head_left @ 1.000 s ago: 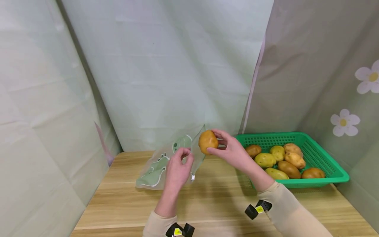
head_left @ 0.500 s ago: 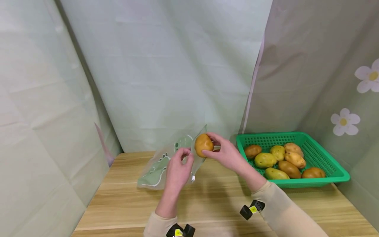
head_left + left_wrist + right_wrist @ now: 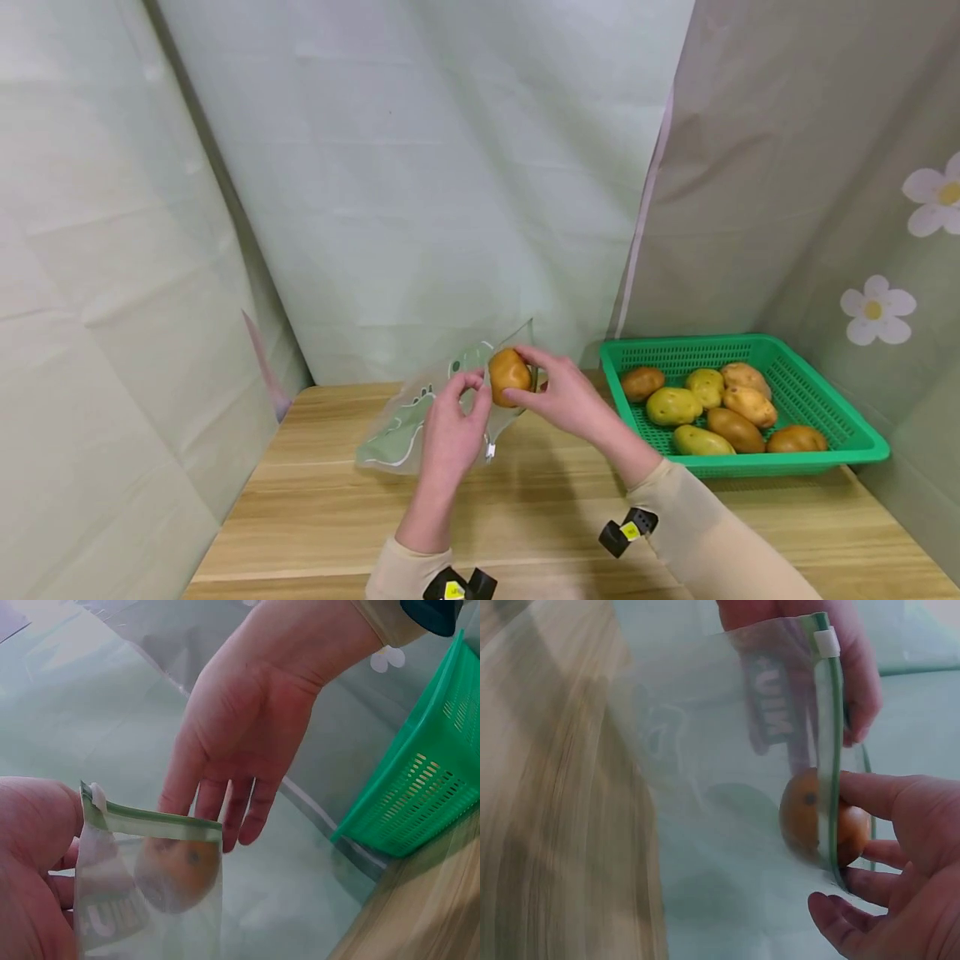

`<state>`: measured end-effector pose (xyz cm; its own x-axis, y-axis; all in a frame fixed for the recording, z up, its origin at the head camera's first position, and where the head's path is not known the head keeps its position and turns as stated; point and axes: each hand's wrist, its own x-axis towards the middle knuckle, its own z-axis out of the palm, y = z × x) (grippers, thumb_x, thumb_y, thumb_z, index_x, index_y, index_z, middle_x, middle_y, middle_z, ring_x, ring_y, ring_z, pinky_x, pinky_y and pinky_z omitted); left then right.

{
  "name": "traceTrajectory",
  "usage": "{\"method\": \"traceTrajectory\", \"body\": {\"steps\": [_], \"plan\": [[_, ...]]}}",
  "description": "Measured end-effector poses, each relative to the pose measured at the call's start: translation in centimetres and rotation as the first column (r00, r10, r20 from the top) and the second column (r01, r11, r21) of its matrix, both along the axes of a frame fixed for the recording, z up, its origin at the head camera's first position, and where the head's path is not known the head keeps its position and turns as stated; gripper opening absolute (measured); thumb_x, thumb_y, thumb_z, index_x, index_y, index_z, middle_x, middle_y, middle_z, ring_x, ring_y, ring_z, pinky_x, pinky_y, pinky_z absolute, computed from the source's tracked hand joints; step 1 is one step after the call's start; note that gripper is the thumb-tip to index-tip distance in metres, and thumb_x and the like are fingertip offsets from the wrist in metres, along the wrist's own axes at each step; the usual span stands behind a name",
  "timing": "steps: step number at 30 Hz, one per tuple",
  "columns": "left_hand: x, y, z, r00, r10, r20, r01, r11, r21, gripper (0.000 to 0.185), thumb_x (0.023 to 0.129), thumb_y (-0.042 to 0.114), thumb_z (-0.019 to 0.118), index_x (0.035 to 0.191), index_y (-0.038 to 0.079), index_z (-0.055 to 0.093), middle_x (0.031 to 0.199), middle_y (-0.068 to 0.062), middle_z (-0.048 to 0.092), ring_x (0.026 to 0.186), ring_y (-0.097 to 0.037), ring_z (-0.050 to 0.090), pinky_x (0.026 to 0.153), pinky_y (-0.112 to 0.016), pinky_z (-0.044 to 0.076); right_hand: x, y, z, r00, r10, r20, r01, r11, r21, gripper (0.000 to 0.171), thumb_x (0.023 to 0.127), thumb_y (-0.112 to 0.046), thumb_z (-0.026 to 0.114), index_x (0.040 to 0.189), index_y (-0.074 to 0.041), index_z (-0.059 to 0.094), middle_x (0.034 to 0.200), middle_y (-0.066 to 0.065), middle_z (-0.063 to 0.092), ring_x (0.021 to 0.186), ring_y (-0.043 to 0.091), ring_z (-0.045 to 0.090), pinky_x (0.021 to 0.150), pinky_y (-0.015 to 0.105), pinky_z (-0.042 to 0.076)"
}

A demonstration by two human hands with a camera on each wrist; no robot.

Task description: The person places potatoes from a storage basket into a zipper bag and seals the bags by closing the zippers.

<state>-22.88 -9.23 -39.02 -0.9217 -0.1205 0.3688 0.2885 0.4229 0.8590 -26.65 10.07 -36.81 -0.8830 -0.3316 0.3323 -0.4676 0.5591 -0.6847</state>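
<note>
A wooden surface [image 3: 525, 508] runs beneath both hands, backed by pale green draped sheeting [image 3: 420, 167], with a flower-printed panel [image 3: 873, 310] off to the far side of the right hand. On that same side, well apart from the right hand, a green plastic basket [image 3: 847, 425] rests on the surface and holds six loose potatoes [image 3: 731, 412], brown and yellow-green, lying against one another.

Between the hands hangs a clear zip bag [image 3: 408, 412] printed with a green cartoon figure; its far end sags onto the surface beyond the left hand, while its mouth is lifted toward the right hand. The left hand [image 3: 450, 433] is raised above the surface, its thumb and fingers pinching the near edge of the bag's mouth, just by the white slider [image 3: 826, 641] on the green zip strip. In the left wrist view the same strip [image 3: 154, 822] stands taut in front of that hand's thumb.

The right hand [image 3: 566, 396] grasps a brown potato [image 3: 509, 377] with curled fingertips, holding it right at the bag's opening, just beside the left hand's fingers. The right wrist view shows the potato [image 3: 810, 814] partly past the zip line, seen through the clear film, with the right hand's fingers [image 3: 885, 796] on its outer side. Beige sleeves [image 3: 705, 542] cover both forearms, each bearing a small black-and-yellow clip [image 3: 624, 531] near the wrist.
</note>
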Motion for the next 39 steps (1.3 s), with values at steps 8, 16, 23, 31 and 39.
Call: {"method": "traceTrajectory", "body": {"steps": [8, 16, 23, 31, 39], "plan": [[0.1, 0.0, 0.1, 0.999, 0.007, -0.037, -0.004, 0.995, 0.100, 0.007, 0.107, 0.017, 0.068, 0.101, 0.014, 0.070, 0.142, -0.004, 0.074, 0.144, -0.043, 0.058, 0.121, -0.066, 0.042, 0.0, -0.2, -0.3, 0.997, -0.001, 0.075, 0.000, 1.000, 0.018, 0.081, 0.099, -0.035, 0.087, 0.166, -0.010, 0.050, 0.164, 0.016, 0.054, 0.147, 0.040, 0.053, 0.116, 0.065, 0.047], [0.0, 0.0, 0.2, 0.998, 0.032, -0.049, -0.026, 0.993, 0.115, 0.006, 0.107, 0.015, 0.068, 0.101, 0.014, 0.070, 0.144, -0.002, 0.073, 0.146, -0.042, 0.056, 0.123, -0.066, 0.038, 0.1, 0.0, -0.3, 0.998, 0.030, 0.058, -0.032, 0.999, 0.031, 0.081, 0.097, -0.029, 0.090, 0.164, -0.008, 0.051, 0.168, 0.014, 0.050, 0.156, 0.041, 0.042, 0.124, 0.064, 0.039], [-0.1, -0.1, 0.1, 0.995, 0.054, -0.081, -0.043, 0.991, 0.128, 0.007, 0.106, 0.014, 0.068, 0.100, 0.013, 0.069, 0.143, -0.002, 0.074, 0.146, -0.038, 0.057, 0.124, -0.061, 0.041, 0.3, 0.7, -0.7, 0.998, 0.050, 0.044, -0.051, 0.998, 0.023, 0.075, 0.098, -0.030, 0.088, 0.163, -0.012, 0.055, 0.170, 0.011, 0.049, 0.155, 0.039, 0.045, 0.120, 0.062, 0.044], [0.0, -0.1, 0.1, 0.993, 0.061, -0.099, -0.043, 0.984, 0.171, 0.008, 0.106, 0.012, 0.067, 0.099, 0.012, 0.069, 0.143, -0.005, 0.073, 0.146, -0.034, 0.057, 0.125, -0.054, 0.041, 1.4, 2.6, -1.0, 1.000, 0.021, 0.022, -0.021, 1.000, 0.002, 0.070, 0.099, -0.032, 0.087, 0.160, -0.015, 0.059, 0.167, 0.010, 0.052, 0.145, 0.042, 0.056, 0.116, 0.060, 0.050], [0.0, -0.2, 0.1, 0.993, 0.061, -0.103, -0.041, 0.982, 0.184, 0.007, 0.105, 0.010, 0.066, 0.098, 0.011, 0.068, 0.143, -0.004, 0.073, 0.147, -0.033, 0.056, 0.125, -0.052, 0.041, 2.0, 5.8, -0.8, 0.998, -0.058, -0.009, 0.059, 0.996, 0.072, 0.073, 0.099, -0.034, 0.086, 0.164, -0.018, 0.055, 0.168, 0.010, 0.051, 0.154, 0.043, 0.043, 0.119, 0.069, 0.041]]}}
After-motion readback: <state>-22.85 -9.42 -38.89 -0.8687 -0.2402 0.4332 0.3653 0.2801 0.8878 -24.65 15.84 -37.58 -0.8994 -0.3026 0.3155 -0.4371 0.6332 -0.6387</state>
